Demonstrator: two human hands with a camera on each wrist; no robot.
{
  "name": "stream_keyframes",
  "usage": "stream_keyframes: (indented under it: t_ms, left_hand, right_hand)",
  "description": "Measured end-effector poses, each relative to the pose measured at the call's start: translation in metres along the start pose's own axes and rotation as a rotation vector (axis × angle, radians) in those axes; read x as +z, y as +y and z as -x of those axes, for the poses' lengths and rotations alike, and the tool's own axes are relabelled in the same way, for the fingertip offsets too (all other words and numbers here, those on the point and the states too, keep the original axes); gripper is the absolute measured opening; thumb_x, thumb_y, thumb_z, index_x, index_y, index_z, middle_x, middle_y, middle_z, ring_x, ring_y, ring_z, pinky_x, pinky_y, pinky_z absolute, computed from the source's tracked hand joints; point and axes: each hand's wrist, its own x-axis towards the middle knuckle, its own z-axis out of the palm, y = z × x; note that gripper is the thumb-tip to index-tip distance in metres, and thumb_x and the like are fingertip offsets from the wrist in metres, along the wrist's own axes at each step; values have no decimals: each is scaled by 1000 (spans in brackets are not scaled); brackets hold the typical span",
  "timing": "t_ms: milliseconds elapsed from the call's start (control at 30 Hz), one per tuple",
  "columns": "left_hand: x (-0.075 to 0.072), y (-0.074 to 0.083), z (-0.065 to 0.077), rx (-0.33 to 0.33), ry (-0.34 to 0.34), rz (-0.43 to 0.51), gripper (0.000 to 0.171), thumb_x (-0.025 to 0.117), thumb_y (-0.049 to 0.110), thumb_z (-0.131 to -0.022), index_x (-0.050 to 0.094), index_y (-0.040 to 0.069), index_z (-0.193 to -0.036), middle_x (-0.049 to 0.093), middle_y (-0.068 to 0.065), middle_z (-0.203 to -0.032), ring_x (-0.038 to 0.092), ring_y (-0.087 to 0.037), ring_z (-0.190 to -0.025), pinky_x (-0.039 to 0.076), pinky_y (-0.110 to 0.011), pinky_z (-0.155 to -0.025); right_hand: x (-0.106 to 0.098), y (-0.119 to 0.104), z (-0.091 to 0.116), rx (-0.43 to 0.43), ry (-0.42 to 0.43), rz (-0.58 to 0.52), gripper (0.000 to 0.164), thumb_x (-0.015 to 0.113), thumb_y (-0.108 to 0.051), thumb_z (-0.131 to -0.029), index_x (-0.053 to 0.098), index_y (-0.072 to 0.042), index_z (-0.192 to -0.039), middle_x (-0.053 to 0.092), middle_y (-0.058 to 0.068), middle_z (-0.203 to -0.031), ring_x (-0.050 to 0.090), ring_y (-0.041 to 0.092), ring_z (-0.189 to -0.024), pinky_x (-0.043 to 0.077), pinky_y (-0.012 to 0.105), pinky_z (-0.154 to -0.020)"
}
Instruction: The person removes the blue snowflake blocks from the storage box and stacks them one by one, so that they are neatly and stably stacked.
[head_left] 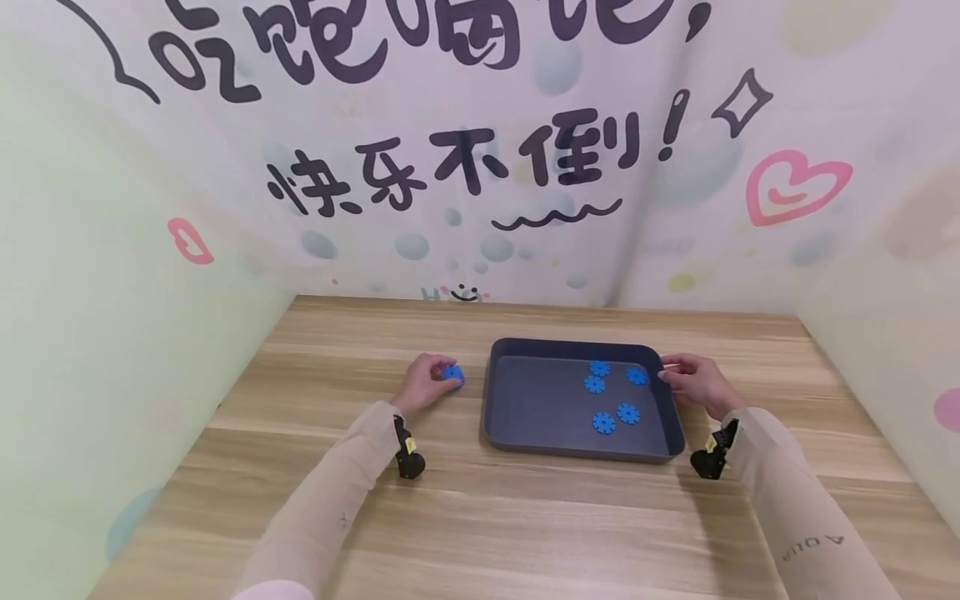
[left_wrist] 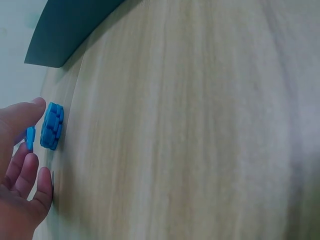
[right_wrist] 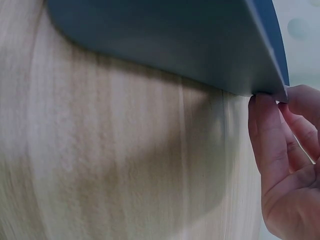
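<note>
In the head view my left hand point(head_left: 422, 384) is left of the tray, its thumb and fingers around a blue notched disc point(head_left: 453, 374). The left wrist view shows a blue disc point(left_wrist: 30, 137) between thumb and fingers, partly hidden, above a small stack of blue discs point(left_wrist: 51, 126) on the table. My right hand point(head_left: 699, 383) pinches the right wall of the dark grey tray point(head_left: 489, 408). In the right wrist view, the right hand point(right_wrist: 290, 165) has its thumb and fingers on either side of the tray wall point(right_wrist: 200, 45).
Several blue notched discs point(head_left: 603, 422) lie flat in the right half of the tray. The wood-grain table point(head_left: 480, 525) meets a printed cloth wall point(head_left: 480, 242) at the back. Black wrist devices point(head_left: 409, 458) hang below both sleeves.
</note>
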Motion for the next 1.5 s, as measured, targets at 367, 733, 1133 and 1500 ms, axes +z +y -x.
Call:
stream_keyframes:
  t_ms: [367, 733, 1133, 1500]
  left_hand:
    - [1, -1, -1, -46, -40, -22, 36, 72, 10, -71, 62, -4, -103, 53, -12, -86, 48, -22, -80, 41, -29, -70]
    - [2, -1, -4, -67, -56, -40, 36, 73, 12, -71, 62, -2, -102, 54, -10, -87, 49, -21, -81, 41, -30, -72]
    - [3, 2, -4, -75, -65, -51, 36, 74, 11, -70, 63, -2, -102, 55, -11, -90, 49, -21, -83, 42, -31, -73]
    - [6, 2, -3, -112, -80, -61, 36, 73, 10, -71, 62, 1, -104, 54, -10, -93, 49, -22, -85, 42, -33, -75]
  right_hand:
    - [1, -1, 2, -9, -6, -22, 45, 50, -12, -90, 35, 8, -127, 53, 18, -106, 54, 12, -78, 49, 26, -69]
    - [0, 0, -2, 19, 0, 0, 47, 51, -17, -91, 35, 5, -129, 47, 22, -114, 53, 19, -87, 48, 33, -78]
    - [0, -1, -2, 22, 18, 7, 45, 52, -13, -90, 36, 6, -128, 49, 21, -110, 54, 15, -80, 49, 31, -75]
    - [-1, 1, -2, 26, 13, 7, 45, 52, -13, -90, 36, 6, -128, 49, 21, -110, 54, 15, -81, 49, 33, -76]
